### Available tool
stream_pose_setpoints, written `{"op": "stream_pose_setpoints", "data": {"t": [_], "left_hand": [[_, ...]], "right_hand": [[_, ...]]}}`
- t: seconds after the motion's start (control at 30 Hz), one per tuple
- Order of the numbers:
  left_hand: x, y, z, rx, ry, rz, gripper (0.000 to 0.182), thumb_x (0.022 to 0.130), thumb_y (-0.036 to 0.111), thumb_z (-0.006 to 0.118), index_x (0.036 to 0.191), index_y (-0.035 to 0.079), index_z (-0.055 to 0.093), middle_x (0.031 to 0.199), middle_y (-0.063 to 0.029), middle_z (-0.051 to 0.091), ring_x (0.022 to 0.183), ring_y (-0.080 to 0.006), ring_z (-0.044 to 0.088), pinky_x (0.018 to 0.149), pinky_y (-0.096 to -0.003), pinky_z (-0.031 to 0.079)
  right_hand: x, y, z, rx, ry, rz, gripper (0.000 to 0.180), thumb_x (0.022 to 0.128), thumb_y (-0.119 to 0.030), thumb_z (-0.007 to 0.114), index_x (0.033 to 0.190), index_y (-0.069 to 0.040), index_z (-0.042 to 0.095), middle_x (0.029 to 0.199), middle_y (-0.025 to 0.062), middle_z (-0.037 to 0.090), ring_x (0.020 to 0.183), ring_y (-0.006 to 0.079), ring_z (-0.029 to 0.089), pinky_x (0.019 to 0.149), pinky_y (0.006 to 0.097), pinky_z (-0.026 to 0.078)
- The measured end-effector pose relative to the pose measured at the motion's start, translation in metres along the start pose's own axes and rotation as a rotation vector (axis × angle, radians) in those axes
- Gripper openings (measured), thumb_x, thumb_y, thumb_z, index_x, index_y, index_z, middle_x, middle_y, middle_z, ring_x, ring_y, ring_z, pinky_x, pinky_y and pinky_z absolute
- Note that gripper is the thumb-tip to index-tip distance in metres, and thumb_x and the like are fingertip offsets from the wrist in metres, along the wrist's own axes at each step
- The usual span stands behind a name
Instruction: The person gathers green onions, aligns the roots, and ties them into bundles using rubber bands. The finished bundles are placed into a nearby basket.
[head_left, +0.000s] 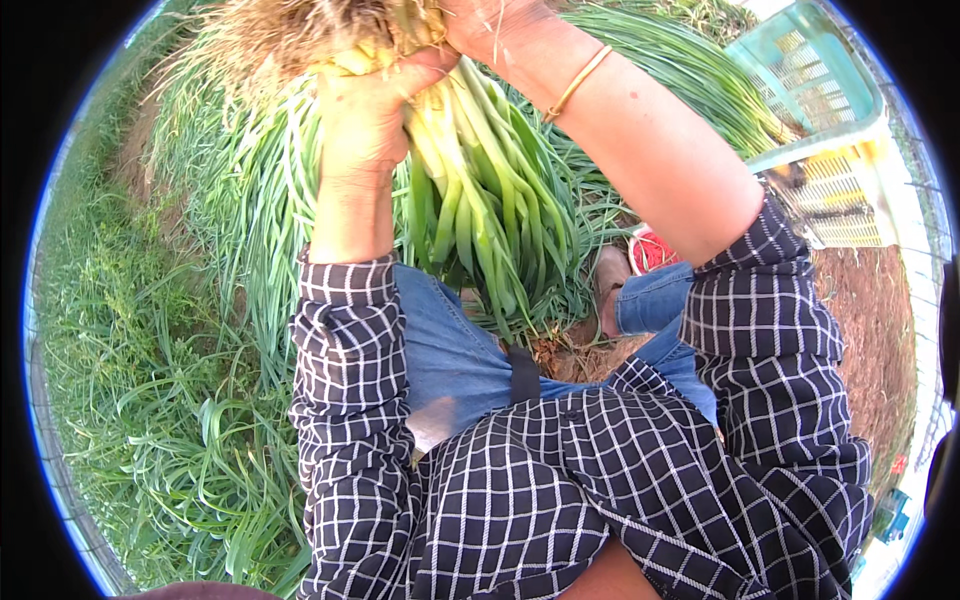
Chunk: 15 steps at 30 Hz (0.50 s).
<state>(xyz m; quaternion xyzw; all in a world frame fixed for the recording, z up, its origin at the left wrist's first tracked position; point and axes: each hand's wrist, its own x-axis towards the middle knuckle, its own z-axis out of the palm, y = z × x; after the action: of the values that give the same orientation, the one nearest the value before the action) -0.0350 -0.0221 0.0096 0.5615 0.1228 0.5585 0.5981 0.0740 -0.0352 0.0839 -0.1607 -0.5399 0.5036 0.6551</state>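
Note:
Held up before me is a thick bunch of green allium plants (480, 187), probably garlic greens or young leeks. Its tan, stringy roots (300, 37) point up and to the left, while the leaves hang down towards my knees. My left hand (375, 105) wraps round the pale stalks just below the roots, its thumb across the front. On the bunch's right side, my right hand (484, 30) grips close to the root end; its fingers are largely hidden or cut off by the top edge. A gold-coloured bangle (577, 82) circles my right wrist.
More long green leaves (255, 240) lie in a heap behind the bunch and another pile (675, 67) lies at upper right. Beside that stand a teal plastic crate (817, 75) and a yellow one (832, 199). Red twine (651, 251) sits near my foot (611, 285). Grass (187, 450) covers the left.

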Motion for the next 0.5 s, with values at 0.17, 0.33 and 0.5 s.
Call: {"op": "stream_pose_setpoints", "data": {"t": [0.17, 0.33, 0.5], "left_hand": [[0.008, -0.002, -0.001, 0.148, 0.163, -0.081, 0.028, 0.064, -0.009, 0.071, 0.092, -0.003, 0.066, 0.090, -0.0117, 0.067, 0.082, -0.0189, 0.064, 0.080, -0.0299, 0.052], [0.010, -0.013, -0.011, 0.160, 0.375, -0.064, 0.035, 0.066, -0.007, 0.072, 0.099, -0.009, 0.062, 0.095, -0.0156, 0.065, 0.088, -0.0242, 0.063, 0.086, -0.0360, 0.050], [0.020, 0.002, -0.005, 0.251, 0.460, -0.140, 0.050, 0.071, 0.004, 0.069, 0.116, -0.009, 0.053, 0.110, -0.0187, 0.060, 0.101, -0.0264, 0.059, 0.094, -0.0402, 0.045]], "right_hand": [[-0.024, -0.059, -0.090, -0.908, -0.283, -0.053, 0.018, 0.082, -0.011, 0.059, 0.097, -0.002, 0.059, 0.105, 0.0175, 0.059, 0.091, 0.0208, 0.060, 0.080, 0.0329, 0.050], [-0.145, -0.092, -0.261, -1.326, -0.069, 0.669, 0.033, 0.090, -0.032, 0.053, 0.092, -0.001, 0.066, 0.081, 0.0070, 0.066, 0.075, 0.0153, 0.062, 0.073, 0.0281, 0.049], [-0.356, -0.065, -0.359, -1.639, 0.026, 1.440, 0.028, 0.082, -0.024, 0.054, 0.089, -0.001, 0.068, 0.090, 0.0244, 0.064, 0.085, 0.0382, 0.062, 0.077, 0.0422, 0.049]]}}
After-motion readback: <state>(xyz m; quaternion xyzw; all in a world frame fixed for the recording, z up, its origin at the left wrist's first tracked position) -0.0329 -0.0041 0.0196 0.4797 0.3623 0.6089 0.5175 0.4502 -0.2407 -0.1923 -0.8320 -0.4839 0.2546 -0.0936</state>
